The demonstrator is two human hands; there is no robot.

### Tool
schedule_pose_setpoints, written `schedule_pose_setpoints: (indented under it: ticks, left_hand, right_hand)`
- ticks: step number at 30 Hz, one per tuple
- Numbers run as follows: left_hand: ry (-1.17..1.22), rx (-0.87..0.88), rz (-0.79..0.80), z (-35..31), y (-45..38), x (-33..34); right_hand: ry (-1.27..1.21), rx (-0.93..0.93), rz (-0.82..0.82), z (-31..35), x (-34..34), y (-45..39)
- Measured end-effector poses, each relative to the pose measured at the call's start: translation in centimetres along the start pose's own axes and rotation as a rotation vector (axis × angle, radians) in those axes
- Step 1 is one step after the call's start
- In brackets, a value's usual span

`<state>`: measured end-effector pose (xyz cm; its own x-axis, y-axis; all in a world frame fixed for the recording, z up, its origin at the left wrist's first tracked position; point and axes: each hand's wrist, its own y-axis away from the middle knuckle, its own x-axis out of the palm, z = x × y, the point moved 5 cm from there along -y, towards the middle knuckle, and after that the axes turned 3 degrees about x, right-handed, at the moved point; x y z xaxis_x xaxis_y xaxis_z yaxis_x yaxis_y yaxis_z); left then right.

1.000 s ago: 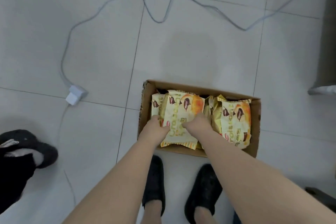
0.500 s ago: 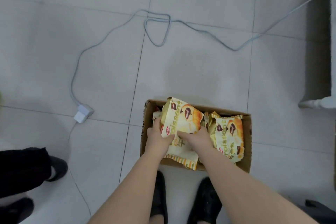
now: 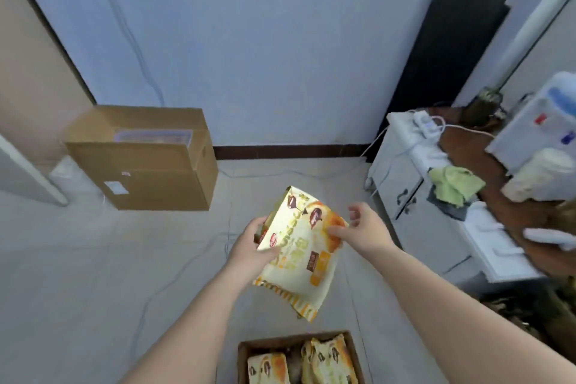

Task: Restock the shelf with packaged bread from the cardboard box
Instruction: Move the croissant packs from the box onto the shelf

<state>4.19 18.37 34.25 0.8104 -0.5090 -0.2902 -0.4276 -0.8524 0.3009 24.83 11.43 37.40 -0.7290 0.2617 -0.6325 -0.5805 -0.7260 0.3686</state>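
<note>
A: Lifting done? A second ago both hands were down in the box.
B: Yes. Bread packet (image 3: 300, 248) is up, clear above the cardboard box (image 3: 243, 352). Left hand (image 3: 254, 248) grips its left edge, fingers curled; right hand (image 3: 363, 231) touches the right edge, fingers loosely spread.
A: Obstacles?
B: No shelf visible. Closed carton (image 3: 140, 162) left, white cabinet (image 3: 414, 193) right, more packets remain in the box.

left hand (image 3: 254, 248) — bare | right hand (image 3: 363, 227) — bare | forearms unsleeved
</note>
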Motion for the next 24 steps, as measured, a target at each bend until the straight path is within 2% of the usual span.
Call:
schedule_pose_setpoints:
  ticks: [3,8,12,16,18,20,22,24]
  left_hand:
    - [-0.117,0.164,0.131,-10.4,1.8,-0.8]
    - [-0.283,0.432,0.299,-25.1,6.3,-0.1]
    - [-0.338,0.592,0.331,-33.5,10.6,1.5]
    - [-0.268,0.736,0.327,-39.8,15.3,3.5]
    - [-0.137,0.801,0.324,-42.5,17.2,4.3]
    - [0.137,0.825,0.322,-45.0,19.0,5.0]
    - [0.446,0.799,0.334,-47.3,20.6,6.1]
    - [0.626,0.759,0.365,-49.2,22.0,7.7]
  right_hand:
    - [0.077,-0.105,-0.051,5.6,-8.3,3.6]
    - [0.067,-0.106,-0.031,10.1,-18.9,10.0]
    - [-0.051,-0.102,-0.080,10.4,-26.2,16.0]
    - [-0.175,-0.153,-0.180,10.2,-32.7,22.3]
    - [-0.231,-0.186,-0.297,10.3,-36.0,25.6]
    - [-0.313,-0.237,-0.432,10.7,-39.3,29.3]
    - [-0.381,-0.281,-0.585,10.9,-42.1,33.3]
    - [-0.392,-0.295,-0.731,11.1,-44.5,37.0]
